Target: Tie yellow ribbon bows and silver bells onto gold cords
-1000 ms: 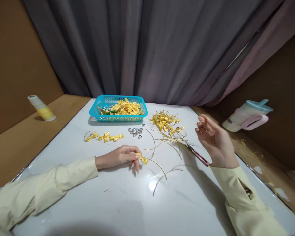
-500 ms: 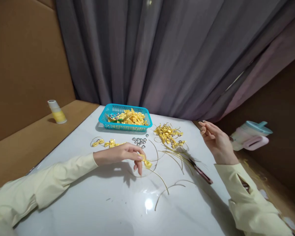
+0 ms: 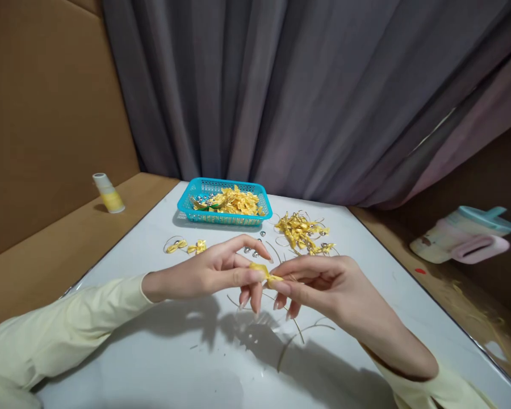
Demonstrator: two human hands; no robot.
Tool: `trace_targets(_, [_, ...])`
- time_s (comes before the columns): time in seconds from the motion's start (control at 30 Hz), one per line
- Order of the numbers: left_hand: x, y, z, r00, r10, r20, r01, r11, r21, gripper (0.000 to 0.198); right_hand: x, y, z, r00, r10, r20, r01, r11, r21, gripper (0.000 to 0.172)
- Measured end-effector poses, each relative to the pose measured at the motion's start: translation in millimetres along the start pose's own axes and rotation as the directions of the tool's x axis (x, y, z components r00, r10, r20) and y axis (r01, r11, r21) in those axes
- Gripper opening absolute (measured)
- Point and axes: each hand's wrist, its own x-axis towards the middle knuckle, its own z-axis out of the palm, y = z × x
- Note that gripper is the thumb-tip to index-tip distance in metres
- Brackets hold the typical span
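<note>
Near the middle of the white table, my left hand [image 3: 225, 270] pinches one side of a small yellow ribbon bow [image 3: 262, 269] between thumb and fingers. The thumb and fingers of my right hand [image 3: 327, 284] close on the bow's other side, so the two hands nearly meet. Thin gold cords [image 3: 293, 341] lie on the table beneath and in front of the hands. Behind my left hand are two loose yellow bows [image 3: 196, 246] and several silver beads [image 3: 256, 254], partly hidden by its fingers.
A blue basket [image 3: 225, 220] of yellow bows and silver pieces stands at the back. To its right lies a pile of corded yellow bows [image 3: 300, 232]. A yellow-white spool [image 3: 109, 194] stands at the left, and a lidded cup with a pink handle [image 3: 462, 233] at the right.
My right hand has come in from the right and taken hold of the bow beside my left hand. The view has shifted slightly. The dark-handled tool is now hidden.
</note>
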Motion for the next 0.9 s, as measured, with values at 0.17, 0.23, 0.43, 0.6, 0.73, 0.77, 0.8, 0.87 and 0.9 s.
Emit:
trace_targets(0.17, [-3, 14, -5.8, 0.998, -0.053, -0.018, 0.054, 0.993, 0.102, 0.027, -1, 1, -4, 1.0, 0.0, -0.007, 0.0, 1.0, 0.03, 0.009])
trace_targets(0.23, [-4, 21, -9.7, 0.994, -0.076, -0.075, 0.09, 0.976, 0.196, 0.016, -2, 0, -5, 0.999, -0.032, -0.021, 0.032, 0.999, -0.003, 0.007])
trace_targets(0.43, [-6, 32, -12.9, 0.979, -0.193, -0.069, 0.205, 0.914, 0.351, 0.033, -5, -3, -2, 0.993, -0.107, -0.055, 0.095, 0.976, -0.194, 0.009])
trace_targets(0.6, [-6, 29, -1.0, 0.966, -0.157, -0.206, 0.223, 0.908, 0.355, 0.025, -9, 4, 5, 0.945, -0.32, -0.073, 0.252, 0.85, -0.463, 0.008])
trace_targets(0.73, [-5, 24, 4.1, 0.956, -0.138, -0.257, 0.22, 0.919, 0.326, 0.02, -15, 16, 15, 0.789, -0.615, 0.006, 0.404, 0.511, -0.758, 0.019])
trace_targets(0.77, [-5, 23, 4.3, 0.957, -0.144, -0.254, 0.223, 0.92, 0.322, 0.02, -16, 20, 16, 0.76, -0.648, 0.054, 0.427, 0.435, -0.793, 0.022])
trace_targets(0.8, [-5, 23, 4.2, 0.958, -0.147, -0.246, 0.223, 0.921, 0.321, 0.021, -17, 23, 18, 0.742, -0.662, 0.101, 0.447, 0.377, -0.811, 0.025])
trace_targets(0.87, [-6, 24, 3.7, 0.961, -0.148, -0.233, 0.221, 0.918, 0.329, 0.021, -18, 27, 18, 0.719, -0.676, 0.163, 0.475, 0.306, -0.825, 0.03])
trace_targets(0.9, [-7, 25, 3.3, 0.961, -0.148, -0.234, 0.223, 0.916, 0.334, 0.022, -19, 28, 17, 0.71, -0.682, 0.177, 0.478, 0.282, -0.832, 0.033])
